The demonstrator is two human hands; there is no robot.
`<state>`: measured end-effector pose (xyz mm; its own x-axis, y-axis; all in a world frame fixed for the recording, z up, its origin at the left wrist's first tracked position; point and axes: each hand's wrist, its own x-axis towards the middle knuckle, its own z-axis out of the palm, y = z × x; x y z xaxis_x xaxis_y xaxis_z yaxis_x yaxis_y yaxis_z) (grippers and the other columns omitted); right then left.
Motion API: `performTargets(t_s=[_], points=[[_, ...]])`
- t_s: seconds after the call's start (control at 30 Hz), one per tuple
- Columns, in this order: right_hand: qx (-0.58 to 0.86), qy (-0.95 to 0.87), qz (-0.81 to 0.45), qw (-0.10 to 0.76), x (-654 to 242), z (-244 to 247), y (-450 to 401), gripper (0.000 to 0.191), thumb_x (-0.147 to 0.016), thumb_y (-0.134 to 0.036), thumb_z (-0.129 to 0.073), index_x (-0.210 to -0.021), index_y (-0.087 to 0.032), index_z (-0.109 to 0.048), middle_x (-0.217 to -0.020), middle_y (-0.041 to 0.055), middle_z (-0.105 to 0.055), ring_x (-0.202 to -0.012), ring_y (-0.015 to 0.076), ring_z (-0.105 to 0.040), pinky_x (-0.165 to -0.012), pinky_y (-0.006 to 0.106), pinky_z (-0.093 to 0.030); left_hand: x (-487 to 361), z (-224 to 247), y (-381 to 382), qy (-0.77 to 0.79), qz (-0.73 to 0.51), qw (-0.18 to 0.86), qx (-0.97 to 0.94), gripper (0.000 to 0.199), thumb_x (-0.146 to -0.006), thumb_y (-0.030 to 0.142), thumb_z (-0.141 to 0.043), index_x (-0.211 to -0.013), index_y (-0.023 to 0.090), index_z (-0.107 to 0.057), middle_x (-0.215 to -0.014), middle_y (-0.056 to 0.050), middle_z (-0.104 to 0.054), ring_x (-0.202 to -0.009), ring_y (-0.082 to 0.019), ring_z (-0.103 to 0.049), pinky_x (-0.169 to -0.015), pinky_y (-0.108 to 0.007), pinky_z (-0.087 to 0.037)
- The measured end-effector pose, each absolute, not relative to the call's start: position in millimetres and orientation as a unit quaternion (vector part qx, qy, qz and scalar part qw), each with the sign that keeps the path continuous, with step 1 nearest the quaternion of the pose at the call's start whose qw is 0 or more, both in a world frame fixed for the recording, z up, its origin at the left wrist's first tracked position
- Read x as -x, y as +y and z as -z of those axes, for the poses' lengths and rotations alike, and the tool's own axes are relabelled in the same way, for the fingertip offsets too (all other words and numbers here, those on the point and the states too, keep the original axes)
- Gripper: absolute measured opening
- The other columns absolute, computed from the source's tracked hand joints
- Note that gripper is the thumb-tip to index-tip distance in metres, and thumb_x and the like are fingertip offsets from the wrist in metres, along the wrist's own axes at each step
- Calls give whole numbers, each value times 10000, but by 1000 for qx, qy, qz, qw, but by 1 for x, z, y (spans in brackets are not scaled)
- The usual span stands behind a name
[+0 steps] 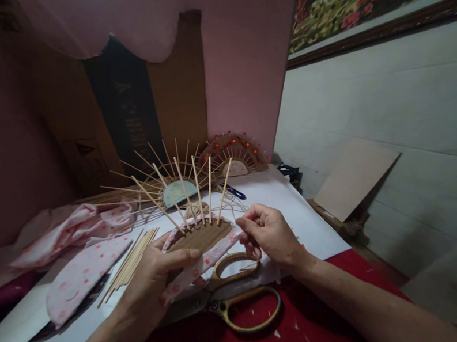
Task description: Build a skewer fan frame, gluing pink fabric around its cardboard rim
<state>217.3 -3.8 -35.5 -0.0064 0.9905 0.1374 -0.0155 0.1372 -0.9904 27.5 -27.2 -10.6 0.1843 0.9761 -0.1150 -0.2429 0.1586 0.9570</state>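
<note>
My left hand [163,266] grips the left side of a half-round cardboard piece [200,239], its thumb lying across the face. Pink floral fabric [208,259] edges the cardboard, and several thin wooden sticks [198,190] fan upward from its top. At the right end of the piece, my right hand [267,231] is closed with thumb and forefinger pinched at the fabric edge; a thin strand seems to rise there, but what exactly is pinched I cannot make out. Below both hands lie large scissors [228,302] with yellowish handles.
Behind stand a stick fan with a green half-round base [178,192] and a fan with red beads [231,150]. Loose sticks [132,263], a fabric-covered half-round [84,277] and crumpled pink fabric [84,227] lie left. A blue cutter [236,192] is at the back.
</note>
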Motion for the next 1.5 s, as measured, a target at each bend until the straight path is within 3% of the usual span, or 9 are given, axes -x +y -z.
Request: performTargets(t_s=[0.17,0.33,0.5,0.73,0.93,1.2,1.4,1.5], points=[[421,-551,-480,537,-220,38,-2,312,-775,-447,-596,-730,-198,-414,-489,-53,-592,-276,68,-462,-245,139,-317,-27,10,-28,427,-482,631,-433,267,-599,95,-729,-822,164,-599,-584,10,-663,-421,-121,-581,-391,-227,-526],[416,-557,-481,534,-221,38,-3,317,-858,-491,-473,-742,-220,-356,-424,-99,-507,-270,37,-332,-269,111,-208,-28,9,-29,432,-486,627,-429,311,-617,77,-709,-901,153,-611,-523,36,-636,-287,-52,-443,-382,-222,-517],[448,-579,-439,520,-221,38,-4,323,-893,-480,-416,-717,-215,-361,-405,-99,-458,-311,43,-302,-314,129,-226,-27,13,-26,421,-490,631,-429,299,-605,82,-714,-877,159,-613,-570,12,-656,-419,-120,-576,-400,-237,-526],[458,-577,-408,539,-224,40,-4,359,-881,-455,-470,-642,-211,-359,-370,-110,-343,-314,44,-247,-323,152,-208,-27,14,-27,369,-493,678,-401,260,-619,41,-680,-852,150,-641,-603,-1,-671,-464,-125,-603,-433,-223,-529],[462,-581,-402,536,-224,37,-6,452,-850,-520,-490,-558,-184,-413,-343,-74,-399,-290,33,-278,-307,156,-206,-27,17,-27,366,-488,687,-394,270,-611,52,-708,-853,139,-627,-711,-38,-696,-510,-130,-624,-453,-219,-524],[434,-546,-437,569,-221,39,-3,294,-738,-418,-664,-753,-160,-525,-518,-43,-573,-357,59,-465,-326,146,-365,-27,17,-25,371,-492,672,-411,276,-630,64,-710,-870,142,-597,-672,-27,-679,-493,-122,-609,-457,-222,-519],[441,-535,-480,538,-221,40,-3,385,-837,-544,-475,-698,-186,-454,-414,-84,-460,-265,26,-316,-255,116,-216,-26,18,-25,388,-482,666,-417,308,-634,91,-725,-909,144,-595,-728,-46,-691,-522,-132,-619,-467,-236,-536],[454,-525,-484,533,-220,40,-2,427,-803,-583,-500,-665,-184,-437,-371,-94,-408,-272,14,-263,-265,106,-188,-26,16,-26,396,-481,657,-424,306,-610,100,-743,-874,146,-595,-683,-32,-678,-494,-128,-607,-454,-234,-533]])
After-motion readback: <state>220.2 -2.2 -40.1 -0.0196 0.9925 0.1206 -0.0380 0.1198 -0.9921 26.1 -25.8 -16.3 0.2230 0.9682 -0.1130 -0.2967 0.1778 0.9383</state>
